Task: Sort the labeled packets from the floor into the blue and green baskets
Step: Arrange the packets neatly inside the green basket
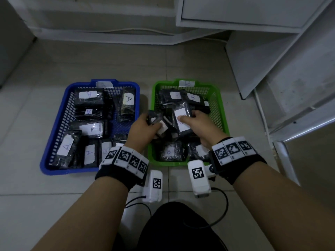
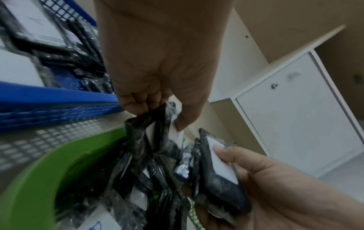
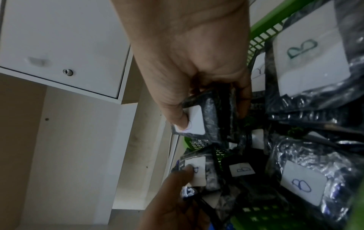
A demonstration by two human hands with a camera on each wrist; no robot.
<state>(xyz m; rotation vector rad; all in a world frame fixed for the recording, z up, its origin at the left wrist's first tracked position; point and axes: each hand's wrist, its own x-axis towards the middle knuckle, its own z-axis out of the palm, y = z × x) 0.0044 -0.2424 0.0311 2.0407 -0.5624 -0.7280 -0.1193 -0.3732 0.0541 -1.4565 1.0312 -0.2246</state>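
Observation:
On the tiled floor stand a blue basket [image 1: 72,171] with black packets labelled A and a green basket [image 1: 166,83] with packets labelled B. Both hands hover over the green basket. My left hand [image 1: 154,124] pinches a crumpled black packet [image 1: 153,115] above the basket's left side; in the left wrist view its thumb and curled fingers [image 2: 138,101] grip this packet [image 2: 141,129]. My right hand [image 1: 188,116] holds another black packet [image 1: 181,122], thumb pressed on its white label [image 3: 195,121]. The left thumb lies on a label marked B [image 3: 197,171].
A white cabinet [image 1: 235,11] stands behind the baskets, and white boards [image 1: 272,69] lean close on the right of the green basket. A thin cable [image 1: 126,30] runs along the back wall. My dark-clothed knee [image 1: 177,229] is at the bottom.

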